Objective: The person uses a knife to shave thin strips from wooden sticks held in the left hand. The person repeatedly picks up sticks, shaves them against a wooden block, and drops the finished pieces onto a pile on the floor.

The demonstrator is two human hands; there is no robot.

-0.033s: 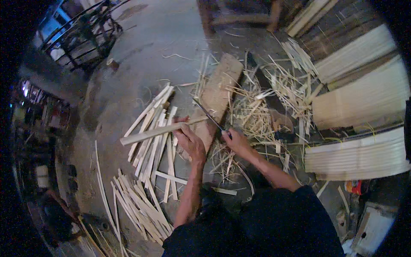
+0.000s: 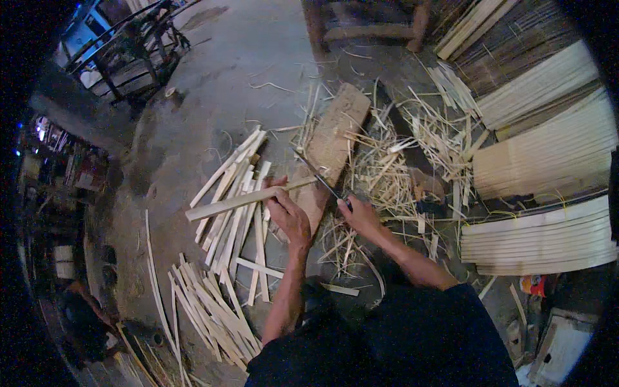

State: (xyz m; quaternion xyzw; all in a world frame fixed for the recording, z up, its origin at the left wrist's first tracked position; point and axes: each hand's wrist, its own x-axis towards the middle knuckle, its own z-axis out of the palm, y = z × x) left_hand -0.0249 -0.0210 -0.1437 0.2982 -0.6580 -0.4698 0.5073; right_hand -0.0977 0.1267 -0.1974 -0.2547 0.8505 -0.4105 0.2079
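Note:
My left hand (image 2: pixel 288 216) is closed around a long pale bamboo strip (image 2: pixel 229 204), which slants from the lower left up to the knife. In my right hand (image 2: pixel 361 216) is the dark handle of a knife (image 2: pixel 320 178). Its thin blade points up and to the left, crossing the strip's right end. Both hands are over a thick wooden board (image 2: pixel 338 129) lying at a slant on the floor. Whether the blade is cutting into the strip cannot be made out.
Loose pale strips (image 2: pixel 222 238) lie left of the board, with another bundle (image 2: pixel 213 309) nearer me. Curled shavings (image 2: pixel 387 171) are heaped to the right. Stacked slatted panels (image 2: pixel 541 148) line the right side. A wooden frame (image 2: pixel 367 31) stands at the far side.
The whole view has shifted slightly. My hands, the bamboo strip and the knife keep nearly the same places relative to the board.

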